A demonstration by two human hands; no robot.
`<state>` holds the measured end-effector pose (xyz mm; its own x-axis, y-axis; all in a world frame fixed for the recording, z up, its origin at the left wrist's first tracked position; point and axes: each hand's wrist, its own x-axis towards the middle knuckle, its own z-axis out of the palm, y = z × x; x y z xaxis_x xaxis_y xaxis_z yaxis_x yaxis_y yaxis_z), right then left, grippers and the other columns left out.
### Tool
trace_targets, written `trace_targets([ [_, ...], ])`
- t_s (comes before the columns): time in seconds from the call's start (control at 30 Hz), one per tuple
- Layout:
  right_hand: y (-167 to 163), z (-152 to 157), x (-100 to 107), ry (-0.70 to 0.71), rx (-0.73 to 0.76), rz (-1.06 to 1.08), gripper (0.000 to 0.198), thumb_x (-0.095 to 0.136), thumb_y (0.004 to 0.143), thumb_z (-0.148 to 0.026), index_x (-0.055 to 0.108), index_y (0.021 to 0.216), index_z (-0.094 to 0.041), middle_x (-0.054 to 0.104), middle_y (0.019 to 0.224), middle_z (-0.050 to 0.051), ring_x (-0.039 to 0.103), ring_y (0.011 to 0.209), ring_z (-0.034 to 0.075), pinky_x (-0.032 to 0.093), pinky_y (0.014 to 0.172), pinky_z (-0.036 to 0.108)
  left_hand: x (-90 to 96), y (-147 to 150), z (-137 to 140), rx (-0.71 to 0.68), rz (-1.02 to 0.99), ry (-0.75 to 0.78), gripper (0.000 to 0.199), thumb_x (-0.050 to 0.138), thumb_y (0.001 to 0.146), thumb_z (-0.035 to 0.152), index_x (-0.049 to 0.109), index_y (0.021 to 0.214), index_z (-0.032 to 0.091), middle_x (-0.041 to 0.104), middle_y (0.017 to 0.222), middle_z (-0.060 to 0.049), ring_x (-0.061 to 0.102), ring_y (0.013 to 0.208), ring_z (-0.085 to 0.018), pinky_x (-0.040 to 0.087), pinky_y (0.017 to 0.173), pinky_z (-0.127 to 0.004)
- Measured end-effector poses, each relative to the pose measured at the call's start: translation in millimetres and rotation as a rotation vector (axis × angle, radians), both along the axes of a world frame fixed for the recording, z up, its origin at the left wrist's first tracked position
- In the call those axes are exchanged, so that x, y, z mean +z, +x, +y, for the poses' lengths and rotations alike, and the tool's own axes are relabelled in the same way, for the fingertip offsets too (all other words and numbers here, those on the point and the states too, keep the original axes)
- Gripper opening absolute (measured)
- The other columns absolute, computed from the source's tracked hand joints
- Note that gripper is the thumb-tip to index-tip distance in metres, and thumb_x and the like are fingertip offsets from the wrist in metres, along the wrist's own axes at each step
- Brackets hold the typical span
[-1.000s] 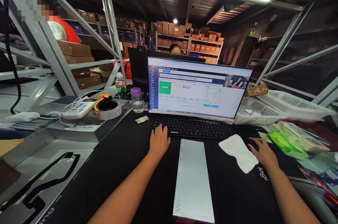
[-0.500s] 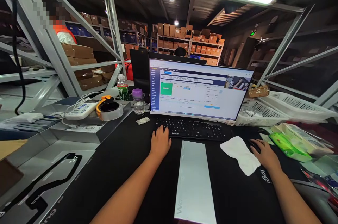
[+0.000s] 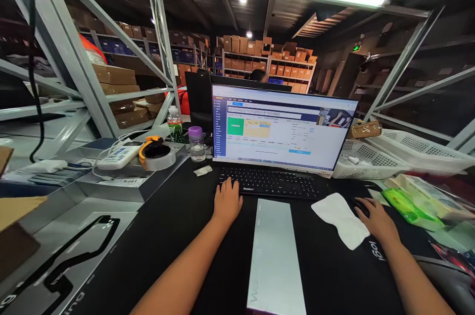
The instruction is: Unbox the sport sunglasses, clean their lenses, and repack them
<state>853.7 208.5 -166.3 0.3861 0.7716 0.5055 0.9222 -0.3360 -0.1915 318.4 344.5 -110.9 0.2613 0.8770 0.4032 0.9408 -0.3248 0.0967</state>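
Observation:
My left hand [image 3: 227, 199] lies with fingers spread on the near left edge of a black keyboard [image 3: 274, 183]. Farther right, my right hand [image 3: 377, 218] is curled over a dark computer mouse [image 3: 360, 207], mostly covered by the palm and fingers. Behind the keyboard stands a lit monitor [image 3: 274, 129] showing a web page with a green square, a yellow patch and a small camera picture. A long pale grey box [image 3: 275, 255] lies between my forearms. Beside the mouse is a crumpled white cloth or tissue [image 3: 340, 221].
At left, a tape roll in an orange dispenser [image 3: 158, 154] and a white device sit on a grey box. A purple-lidded cup [image 3: 196, 144] and a green-labelled bottle [image 3: 174, 124] stand near the monitor. White baskets [image 3: 423, 149] and a green packet [image 3: 411, 208] are at right.
A yellow patch has appeared on the screen beside the green square. The view has shifted slightly. Both hands keep their places; the person in orange at far left shows less.

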Motion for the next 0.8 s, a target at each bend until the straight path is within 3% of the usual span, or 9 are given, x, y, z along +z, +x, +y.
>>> trace_targets([
  [0.8,-12,-5,13,-0.071,-0.057,0.003,0.044,0.048,0.089,-0.042,0.068,0.124,-0.024,0.058,0.131,0.012,0.061,0.12,0.031,0.052,0.098,0.045,2.5,1,0,-0.013,0.011,-0.017,0.042,0.061,0.089,0.021,0.056,0.13,0.011,0.05,0.147,-0.024,0.051,0.135,-0.035,0.039,0.114,-0.053],
])
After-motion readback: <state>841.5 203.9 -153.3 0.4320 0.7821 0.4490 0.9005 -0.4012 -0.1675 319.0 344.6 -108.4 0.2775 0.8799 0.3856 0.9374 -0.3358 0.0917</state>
